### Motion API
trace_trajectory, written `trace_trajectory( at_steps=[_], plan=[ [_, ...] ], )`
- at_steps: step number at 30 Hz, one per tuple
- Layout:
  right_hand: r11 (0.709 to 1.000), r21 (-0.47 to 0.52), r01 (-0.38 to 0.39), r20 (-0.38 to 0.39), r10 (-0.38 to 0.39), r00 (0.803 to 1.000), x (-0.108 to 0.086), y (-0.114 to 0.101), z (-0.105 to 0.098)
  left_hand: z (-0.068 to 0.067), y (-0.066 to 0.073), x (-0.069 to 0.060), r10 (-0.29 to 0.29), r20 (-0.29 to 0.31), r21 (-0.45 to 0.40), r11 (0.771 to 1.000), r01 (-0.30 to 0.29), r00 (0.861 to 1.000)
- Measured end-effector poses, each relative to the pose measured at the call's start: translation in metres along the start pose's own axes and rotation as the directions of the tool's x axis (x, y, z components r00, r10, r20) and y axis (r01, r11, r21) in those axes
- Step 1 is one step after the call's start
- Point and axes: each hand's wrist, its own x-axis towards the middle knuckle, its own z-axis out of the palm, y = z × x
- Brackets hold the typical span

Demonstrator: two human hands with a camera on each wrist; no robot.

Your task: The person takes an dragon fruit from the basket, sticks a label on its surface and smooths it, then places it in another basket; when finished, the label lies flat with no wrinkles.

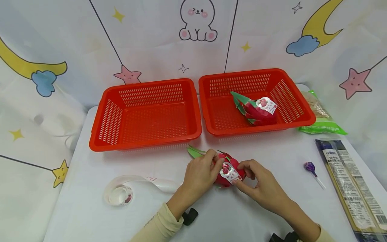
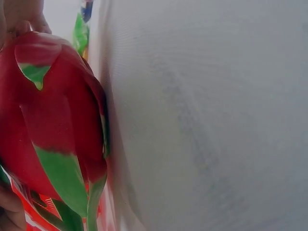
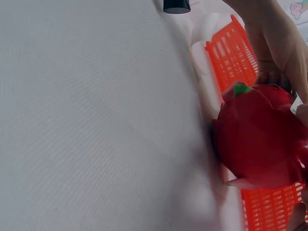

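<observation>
A red dragon fruit (image 1: 234,162) with green leaf tips lies on the white table, in front of the two baskets. A white round label (image 1: 229,172) with a fruit picture is on its upper side. My left hand (image 1: 201,171) holds the fruit at its leafy end, fingers bent, thumb beside the label. At the opposite end my right hand (image 1: 261,185) grips it, the thumb at the label's lower edge and the fingers on the far side. Both wrist views show the fruit's red flank close up; the left fingertips are partly hidden.
A red basket (image 1: 145,143) stands at the back left. The right basket (image 1: 211,130) contains another labelled dragon fruit (image 1: 260,112). A label roll (image 1: 119,196) trails its strip toward my left wrist. Rightward lie a lollipop (image 1: 309,167), a long noodle packet (image 1: 347,181) and a green bag (image 1: 323,124).
</observation>
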Motion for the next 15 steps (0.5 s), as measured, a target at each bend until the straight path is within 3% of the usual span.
trace_trajectory(
  at_steps=[15],
  plan=[
    [0.981,0.172,-0.085,-0.031,0.092,0.995,0.0054,0.0062,-0.0006,0.0032,-0.0032,-0.0036,0.045,-0.055,0.017,0.999,-0.044,0.997]
  ],
)
